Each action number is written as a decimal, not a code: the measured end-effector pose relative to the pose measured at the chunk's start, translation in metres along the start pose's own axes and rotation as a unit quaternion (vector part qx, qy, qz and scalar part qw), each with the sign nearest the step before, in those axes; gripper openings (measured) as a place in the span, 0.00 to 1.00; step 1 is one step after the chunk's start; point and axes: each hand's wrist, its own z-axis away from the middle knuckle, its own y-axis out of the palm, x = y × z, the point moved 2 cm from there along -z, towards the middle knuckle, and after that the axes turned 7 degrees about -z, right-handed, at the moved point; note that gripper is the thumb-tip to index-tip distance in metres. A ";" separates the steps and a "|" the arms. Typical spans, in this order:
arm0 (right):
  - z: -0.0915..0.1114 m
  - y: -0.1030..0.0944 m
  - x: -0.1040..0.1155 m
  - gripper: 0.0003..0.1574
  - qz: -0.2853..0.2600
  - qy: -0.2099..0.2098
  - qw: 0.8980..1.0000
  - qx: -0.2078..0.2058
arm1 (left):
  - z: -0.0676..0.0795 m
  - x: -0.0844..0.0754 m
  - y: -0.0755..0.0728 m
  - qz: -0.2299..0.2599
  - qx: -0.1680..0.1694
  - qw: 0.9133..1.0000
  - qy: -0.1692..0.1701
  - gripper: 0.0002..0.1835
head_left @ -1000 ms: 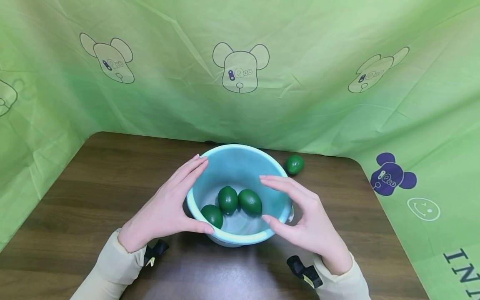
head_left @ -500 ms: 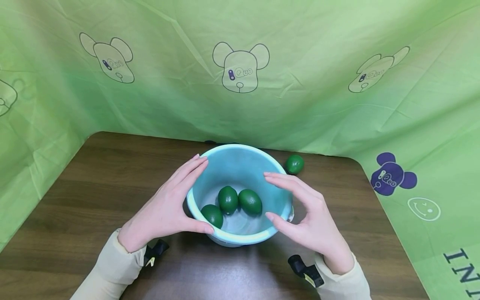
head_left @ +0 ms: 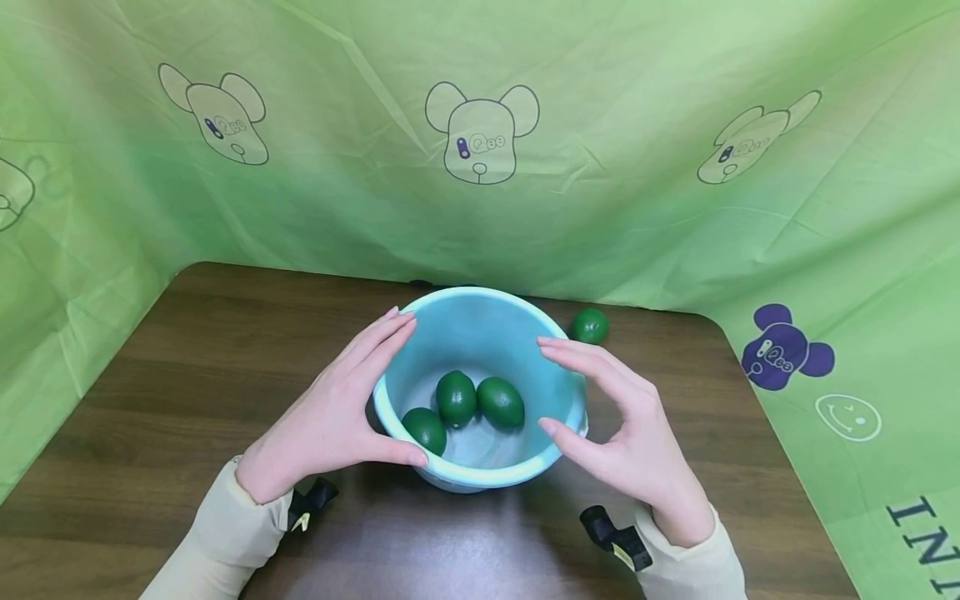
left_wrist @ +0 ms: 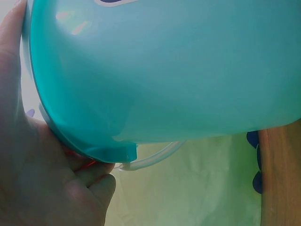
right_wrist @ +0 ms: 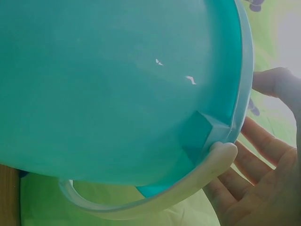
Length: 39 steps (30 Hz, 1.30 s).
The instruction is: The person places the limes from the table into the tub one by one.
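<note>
A light blue plastic bucket (head_left: 480, 477) stands on the table, holding three dark green limes: one (head_left: 456, 399) in the middle, one (head_left: 500, 403) to its right and one (head_left: 424, 430) by the near left wall. My left hand (head_left: 330, 408) rests on the left rim with fingers extended and thumb along the near rim. Above the right rim, my right hand (head_left: 630, 425) spreads its thumb away from its fingers and holds nothing. In the right wrist view the bucket's pale handle (right_wrist: 141, 206) hangs beside the right fingers; the left wrist view shows the bucket's outer wall (left_wrist: 164, 70).
Another lime (head_left: 590, 326) lies on the wooden table (head_left: 225, 358) behind the bucket to the right. A green printed cloth (head_left: 337, 208) hangs around the back and sides. Black wrist straps (head_left: 615, 537) show at the beige sleeves.
My right hand has shifted slightly to the right and away from me, drawing back from over the bucket's inside. The left hand, bucket and limes have stayed put.
</note>
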 end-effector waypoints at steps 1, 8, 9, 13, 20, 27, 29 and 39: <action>0.000 0.000 0.000 0.31 0.001 0.000 1.000 0.000 | 0.000 0.000 0.000 0.000 0.000 1.000 0.001 0.65; -0.001 -0.003 0.000 0.32 0.015 0.006 1.000 -0.005 | 0.000 0.001 0.000 -0.001 -0.001 1.000 0.002 0.66; -0.001 -0.003 0.001 0.32 0.016 0.006 1.000 -0.007 | 0.000 0.001 0.000 0.000 -0.001 1.000 0.002 0.66; -0.001 -0.005 0.001 0.32 0.015 0.004 1.000 -0.013 | -0.001 0.001 0.000 -0.001 -0.001 1.000 0.002 0.65; 0.001 -0.007 0.001 0.32 0.018 0.011 1.000 -0.020 | 0.000 0.001 0.000 0.002 0.001 1.000 0.001 0.65; 0.002 -0.009 0.001 0.33 0.021 0.013 0.999 -0.033 | 0.000 0.001 0.000 0.001 0.001 1.000 0.001 0.65; 0.002 -0.009 0.001 0.33 0.019 0.015 0.999 -0.035 | 0.000 0.001 0.000 0.002 0.001 1.000 0.002 0.65; 0.006 -0.013 -0.003 0.35 0.017 0.020 0.999 -0.044 | 0.000 0.001 0.000 0.006 0.000 1.000 0.004 0.65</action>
